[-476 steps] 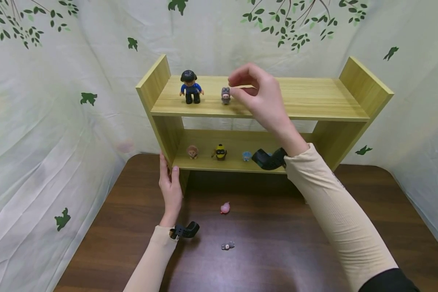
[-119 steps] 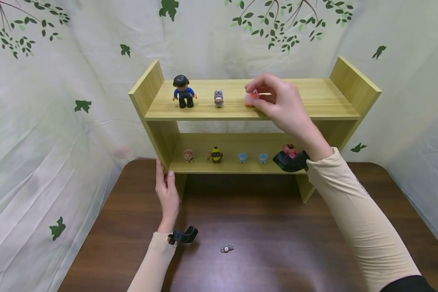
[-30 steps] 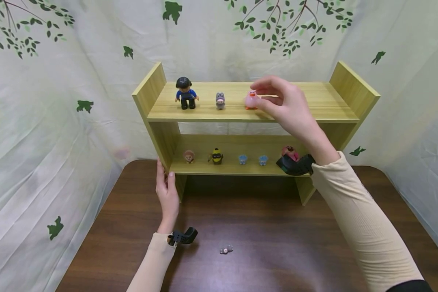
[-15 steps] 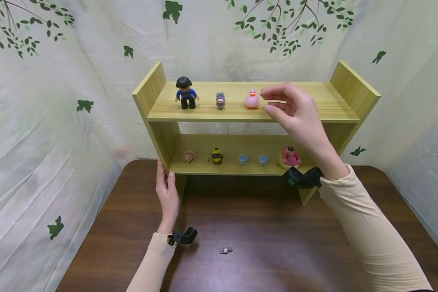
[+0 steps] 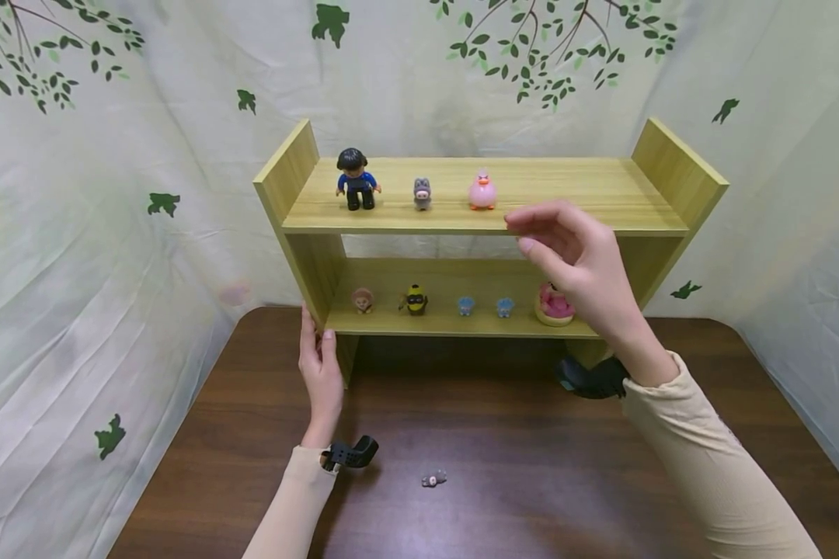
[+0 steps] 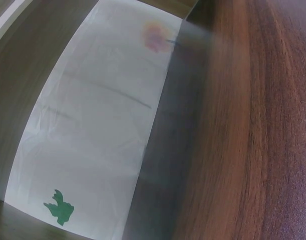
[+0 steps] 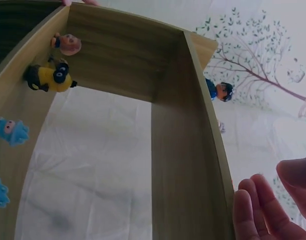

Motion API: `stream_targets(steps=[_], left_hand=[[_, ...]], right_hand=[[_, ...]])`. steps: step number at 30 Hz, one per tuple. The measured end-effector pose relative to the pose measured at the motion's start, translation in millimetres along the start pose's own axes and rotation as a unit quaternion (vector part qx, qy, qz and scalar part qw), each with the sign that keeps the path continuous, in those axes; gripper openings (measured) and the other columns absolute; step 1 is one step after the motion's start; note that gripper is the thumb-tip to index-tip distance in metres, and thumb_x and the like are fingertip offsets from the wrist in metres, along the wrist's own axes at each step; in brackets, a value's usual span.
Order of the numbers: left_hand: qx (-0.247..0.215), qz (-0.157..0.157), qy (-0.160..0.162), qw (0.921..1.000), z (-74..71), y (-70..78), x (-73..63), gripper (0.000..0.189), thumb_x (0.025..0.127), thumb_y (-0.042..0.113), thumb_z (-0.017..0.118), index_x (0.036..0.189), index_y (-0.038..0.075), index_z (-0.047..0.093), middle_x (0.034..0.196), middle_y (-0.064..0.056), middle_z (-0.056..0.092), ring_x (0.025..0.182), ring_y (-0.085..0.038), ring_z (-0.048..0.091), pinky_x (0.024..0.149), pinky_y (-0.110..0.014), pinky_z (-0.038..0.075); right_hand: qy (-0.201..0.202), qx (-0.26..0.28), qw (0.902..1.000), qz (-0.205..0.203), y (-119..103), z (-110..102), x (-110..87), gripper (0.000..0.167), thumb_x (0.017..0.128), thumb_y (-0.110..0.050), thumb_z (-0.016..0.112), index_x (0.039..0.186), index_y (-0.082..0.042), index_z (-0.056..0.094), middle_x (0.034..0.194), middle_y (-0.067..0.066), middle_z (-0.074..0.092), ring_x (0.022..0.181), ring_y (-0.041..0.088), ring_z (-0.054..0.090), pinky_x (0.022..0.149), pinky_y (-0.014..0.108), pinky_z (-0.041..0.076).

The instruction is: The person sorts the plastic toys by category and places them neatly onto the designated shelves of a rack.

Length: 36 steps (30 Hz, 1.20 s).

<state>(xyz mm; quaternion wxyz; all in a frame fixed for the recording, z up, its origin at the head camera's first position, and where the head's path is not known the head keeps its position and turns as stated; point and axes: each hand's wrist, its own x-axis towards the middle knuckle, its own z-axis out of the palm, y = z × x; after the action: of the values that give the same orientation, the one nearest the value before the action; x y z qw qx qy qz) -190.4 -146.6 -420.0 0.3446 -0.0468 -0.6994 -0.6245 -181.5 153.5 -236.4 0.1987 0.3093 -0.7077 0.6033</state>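
In the head view my right hand (image 5: 587, 272) is in front of the upper shelf's front edge, thumb and fingers apart, holding nothing. Up and left of it, a pink duck figurine (image 5: 483, 192) stands upright on the upper shelf. Beside the duck are a small grey figurine with ears (image 5: 422, 194) and a toy figure with black hair and blue sleeves (image 5: 356, 180). My left hand (image 5: 322, 380) rests its straight fingers along the left side of the wooden shelf unit (image 5: 503, 229), thumb at the front edge. No hand shows in the left wrist view.
The lower board carries a small brown-pink figurine (image 5: 363, 300), a yellow-black figurine (image 5: 415, 300), two blue figurines (image 5: 505, 307) and a pink one (image 5: 555, 309) partly behind my right hand. A small grey figurine (image 5: 433, 479) lies on the dark wooden table (image 5: 503, 435).
My right hand has let go of the pink duck, which now stands on the upper shelf, and has drawn back down and right. My left hand stays at the shelf's side.
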Motion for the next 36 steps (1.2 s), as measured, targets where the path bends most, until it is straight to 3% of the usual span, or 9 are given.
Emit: stream_targets(steps=[2, 6, 8, 9, 14, 27, 36], left_hand=[[-0.001, -0.002, 0.001, 1.0, -0.2, 0.0, -0.2, 0.052, 0.099, -0.001, 0.042, 0.149, -0.003, 0.025, 0.147, -0.023, 0.034, 0.125, -0.032, 0.04, 0.094, -0.02, 0.035], [-0.002, -0.003, 0.001, 1.0, -0.2, -0.1, -0.6, 0.052, 0.099, 0.0, 0.042, 0.149, -0.003, 0.026, 0.147, -0.023, 0.035, 0.124, -0.031, 0.041, 0.094, -0.02, 0.035], [-0.001, -0.002, 0.0, 1.0, -0.1, -0.5, -0.5, 0.052, 0.1, 0.0, 0.042, 0.149, -0.002, 0.025, 0.147, -0.022, 0.035, 0.124, -0.032, 0.041, 0.094, -0.02, 0.035], [0.0, -0.001, 0.0, 1.0, -0.1, -0.7, -0.4, 0.052, 0.1, 0.0, 0.042, 0.149, -0.002, 0.025, 0.147, -0.022, 0.035, 0.124, -0.032, 0.041, 0.094, -0.02, 0.035], [0.002, 0.002, -0.001, 1.0, 0.0, -1.5, -0.2, 0.052, 0.1, 0.0, 0.042, 0.149, -0.002, 0.026, 0.147, -0.022, 0.035, 0.124, -0.032, 0.042, 0.094, -0.021, 0.035], [0.0, 0.004, 0.0, 1.0, -0.1, -3.0, -0.5, 0.053, 0.1, 0.001, 0.043, 0.15, 0.0, 0.026, 0.147, -0.021, 0.035, 0.124, -0.032, 0.042, 0.094, -0.021, 0.035], [-0.003, 0.006, 0.001, 1.0, -0.3, -3.8, -0.5, 0.052, 0.1, 0.001, 0.042, 0.149, 0.0, 0.026, 0.147, -0.022, 0.036, 0.123, -0.033, 0.042, 0.094, -0.021, 0.036]], right_hand=[[-0.003, 0.004, 1.0, 0.0, 0.8, 0.4, -4.4, 0.021, 0.087, 0.013, 0.058, 0.108, 0.011, 0.062, 0.107, 0.015, 0.065, 0.101, 0.024, 0.06, 0.084, 0.026, 0.047], [-0.02, 0.003, 0.9997, 0.011, 2.7, 1.1, -13.1, 0.022, 0.088, 0.01, 0.059, 0.109, 0.008, 0.063, 0.107, 0.015, 0.064, 0.089, 0.02, 0.061, 0.053, 0.022, 0.046], [-0.031, -0.008, 0.9994, 0.01, 4.3, 2.1, -17.0, 0.021, 0.089, 0.008, 0.059, 0.109, 0.006, 0.064, 0.107, 0.013, 0.065, 0.086, 0.019, 0.06, 0.048, 0.022, 0.042], [-0.038, -0.015, 0.9991, 0.007, 5.4, 2.9, -19.1, 0.021, 0.089, 0.007, 0.059, 0.109, 0.006, 0.064, 0.107, 0.013, 0.065, 0.087, 0.019, 0.06, 0.048, 0.022, 0.042], [-0.056, -0.02, 0.9982, -0.004, 12.6, 8.3, -29.1, 0.023, 0.087, 0.012, 0.059, 0.108, 0.005, 0.065, 0.106, 0.01, 0.066, 0.096, 0.02, 0.061, 0.078, 0.026, 0.048], [-0.114, -0.02, 0.9932, 0.001, 37.5, 19.0, -62.5, 0.024, 0.087, 0.011, 0.059, 0.108, 0.001, 0.064, 0.107, 0.005, 0.065, 0.1, 0.024, 0.061, 0.085, 0.032, 0.048], [-0.145, -0.016, 0.9892, 0.014, 55.7, 33.5, -87.8, 0.026, 0.087, 0.008, 0.061, 0.109, -0.005, 0.066, 0.103, 0.002, 0.067, 0.094, 0.021, 0.063, 0.084, 0.03, 0.049]])
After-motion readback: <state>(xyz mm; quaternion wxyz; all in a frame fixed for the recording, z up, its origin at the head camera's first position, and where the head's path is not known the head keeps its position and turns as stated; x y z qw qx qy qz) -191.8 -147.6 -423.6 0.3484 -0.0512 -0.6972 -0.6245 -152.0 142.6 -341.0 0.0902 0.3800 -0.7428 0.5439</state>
